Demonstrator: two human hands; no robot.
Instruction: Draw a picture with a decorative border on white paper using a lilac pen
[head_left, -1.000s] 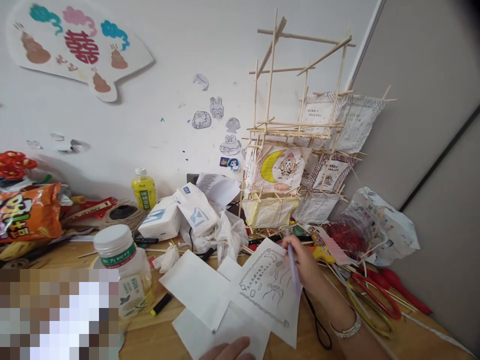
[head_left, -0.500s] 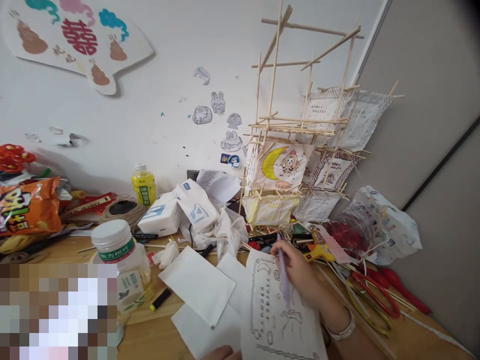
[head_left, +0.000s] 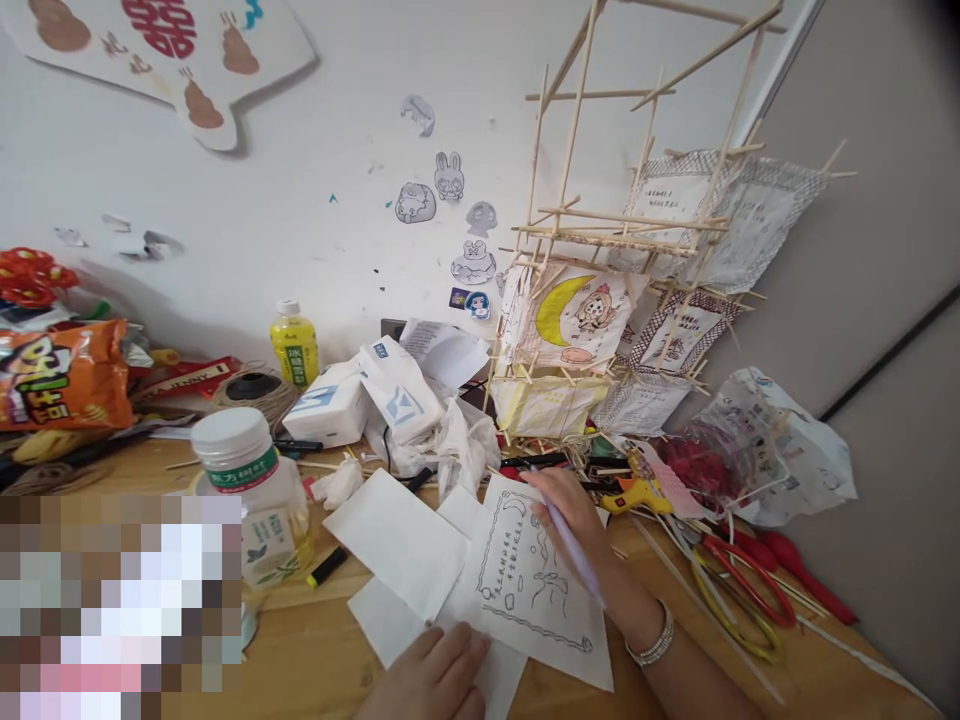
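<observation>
My right hand [head_left: 574, 515] is closed around a lavender pen [head_left: 568, 540], whose upper-left end is near the fingertips. It rests over the upper right of a white sheet with a drawing [head_left: 551, 640]: handwritten characters, a moon, small clouds and a wavy border in dark line. My left hand [head_left: 435, 675] lies with its fingers extended on blank white paper [head_left: 499, 685], left of and below the drawing. Another blank sheet [head_left: 397, 540] overlaps it. The right wrist wears a silvery bracelet.
A stick frame hung with drawn panels [head_left: 585, 320] stands behind. Tissue packs [head_left: 401, 385], a wide-lidded plastic jar [head_left: 244, 470], a yellow drink bottle [head_left: 294, 345] and a black marker [head_left: 327, 566] lie left. Red-handled scissors [head_left: 750, 580] and a yellow glue gun [head_left: 637, 495] lie right.
The view has shifted a little. My left hand has come further into sight on the papers. The drawn sheet now lies farther from me and more fully visible, and the pen tilts more.
</observation>
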